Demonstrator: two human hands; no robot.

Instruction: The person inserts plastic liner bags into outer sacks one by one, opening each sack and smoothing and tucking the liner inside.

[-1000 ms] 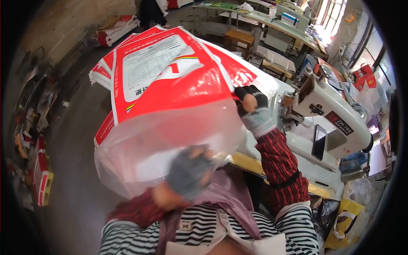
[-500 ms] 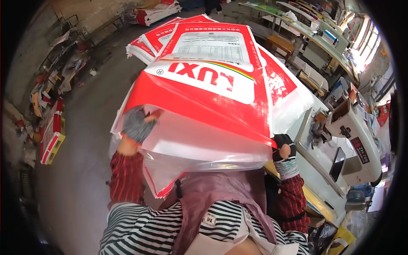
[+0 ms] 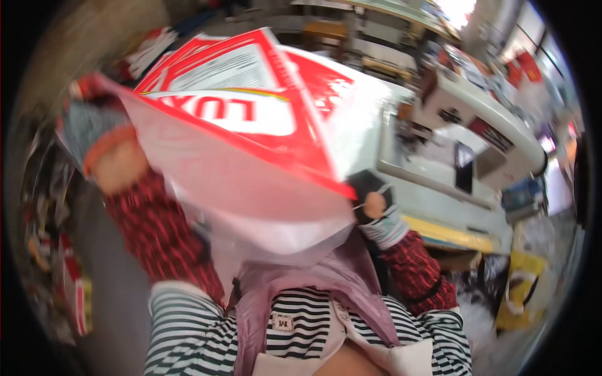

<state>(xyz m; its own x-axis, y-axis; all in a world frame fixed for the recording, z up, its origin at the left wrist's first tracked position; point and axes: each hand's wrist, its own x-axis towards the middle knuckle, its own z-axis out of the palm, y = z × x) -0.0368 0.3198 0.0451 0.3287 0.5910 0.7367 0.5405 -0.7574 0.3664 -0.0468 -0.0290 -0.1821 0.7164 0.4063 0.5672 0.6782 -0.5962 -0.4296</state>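
A red and white plastic woven sack (image 3: 285, 145) with large "LUXI" lettering is stretched between my hands, its mouth towards me and its pale inside showing. My left hand (image 3: 100, 128), in a grey glove, is raised at the far left and closed on the upper edge of the mouth; motion blurs it. At the mouth's right corner, my right hand (image 3: 375, 199) in a black glove pinches the sack edge. More printed sacks (image 3: 327, 88) lie fanned out beneath and behind the one I hold.
A white sewing machine (image 3: 486, 122) stands on the worktable at right, with a dark phone (image 3: 464, 166) beside its arm. A yellow bag (image 3: 522, 288) is at lower right. Scraps and a red-and-yellow bundle (image 3: 76, 288) lie on the left floor. Benches (image 3: 382, 56) stand behind.
My left hand has swung up and left, pulling the sack's edge with it and widening the mouth. My right hand keeps its hold on the corner. The view has turned rightward.
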